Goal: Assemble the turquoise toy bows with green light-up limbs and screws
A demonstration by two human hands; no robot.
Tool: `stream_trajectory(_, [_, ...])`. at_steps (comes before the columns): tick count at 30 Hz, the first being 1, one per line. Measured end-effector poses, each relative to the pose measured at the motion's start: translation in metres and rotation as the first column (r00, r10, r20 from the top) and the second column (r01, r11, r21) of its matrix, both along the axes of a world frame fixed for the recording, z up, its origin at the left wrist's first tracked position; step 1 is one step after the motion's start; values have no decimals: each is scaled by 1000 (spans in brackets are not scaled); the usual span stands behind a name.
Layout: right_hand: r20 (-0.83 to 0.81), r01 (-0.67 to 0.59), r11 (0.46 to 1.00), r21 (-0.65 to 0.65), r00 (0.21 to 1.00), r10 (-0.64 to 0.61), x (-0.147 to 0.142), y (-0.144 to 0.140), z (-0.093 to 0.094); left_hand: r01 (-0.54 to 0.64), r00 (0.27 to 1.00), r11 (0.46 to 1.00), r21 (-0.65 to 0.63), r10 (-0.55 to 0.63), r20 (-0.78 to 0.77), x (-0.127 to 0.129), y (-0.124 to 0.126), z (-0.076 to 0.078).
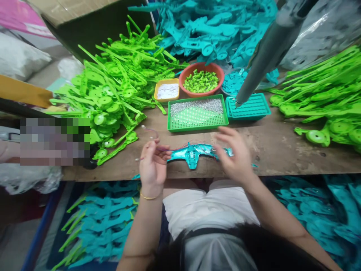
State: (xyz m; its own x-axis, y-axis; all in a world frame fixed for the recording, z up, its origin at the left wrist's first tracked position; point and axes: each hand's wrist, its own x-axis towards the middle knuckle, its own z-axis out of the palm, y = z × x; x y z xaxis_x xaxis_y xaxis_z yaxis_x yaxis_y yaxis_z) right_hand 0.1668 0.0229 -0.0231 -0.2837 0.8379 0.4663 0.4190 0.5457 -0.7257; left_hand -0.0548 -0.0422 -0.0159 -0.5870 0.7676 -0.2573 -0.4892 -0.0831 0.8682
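Left hand: left hand (152, 164) is raised over the near edge of the workbench (282, 150), palm toward the camera, fingers curled and pinched on a thin wire (158, 147); a gold bangle (149, 196) sits on its wrist.
Right hand: right hand (234, 155) hangs over the right end of a teal plastic part (194, 153), fingers bent down onto it; whether they grip the part or only press it cannot be told.
Teal plastic part: long, flat, wing-shaped, lying along the near edge of the workbench between the two hands, with a round housing at its middle.
Wire: red and blue strands run from the left hand's fingers to the middle of the teal part; a loose end with a metal tip loops up toward the middle of the bench.
Green tray: green tray (197, 113) sits just behind the hands at the bench's middle, partly covered with small silvery pieces.
Teal tray: teal tray (249, 106) lies touching the green tray's right side, with a grey pole (267, 49) rising from it.
Bowl: orange bowl (201, 79) of short green pieces stands behind the green tray; a yellow dish (167, 90) with pale contents lies at its left.
Heaps: green parts (113, 82) are piled on the left side and at the right edge, teal parts (214, 26) along the far edge.
Below the bench: more teal and green parts lie on the floor.
Left margin: a blurred patch hides what is there.
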Motion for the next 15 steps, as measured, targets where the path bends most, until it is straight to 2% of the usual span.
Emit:
stream_trajectory(2, [67, -191, 981, 37, 980, 188, -32, -9, 12, 64, 998, 998, 11, -64, 3, 26, 1, 5])
stream_trajectory(4, [63, -260, 965, -10, 963, 260, -58, -17, 19, 46, 999, 998, 45, -46, 16, 45, 2, 9])
stream_trajectory(7, [-127, -285, 950, -126, 955, 269, -73, -20, 19, 62, 997, 995, 72, -65, 44, 54, 0, 11])
stream_trajectory(9, [-283, -270, 939, -212, 937, 206, -61, -13, 15, 91, 994, 993, 71, -95, 49, 48, -2, 11])
stream_trajectory(11, [-360, -134, 950, -282, 933, 25, -27, 2, 12, 40, 997, 996, 79, -45, 63, 35, -2, 8])
stream_trajectory(12, [-366, 8, 957, -290, 923, -118, -4, 11, 11, -10, 997, 997, 83, 3, 80, 28, -2, 6])
stream_trajectory(13, [-352, 179, 942, -285, 894, -276, 21, 21, 10, -65, 993, 994, 82, 57, 100, 22, -1, 3])
stream_trajectory(15, [-310, 491, 837, -241, 778, -546, 69, 37, 13, -143, 982, 988, 64, 133, 134, 16, 2, -2])
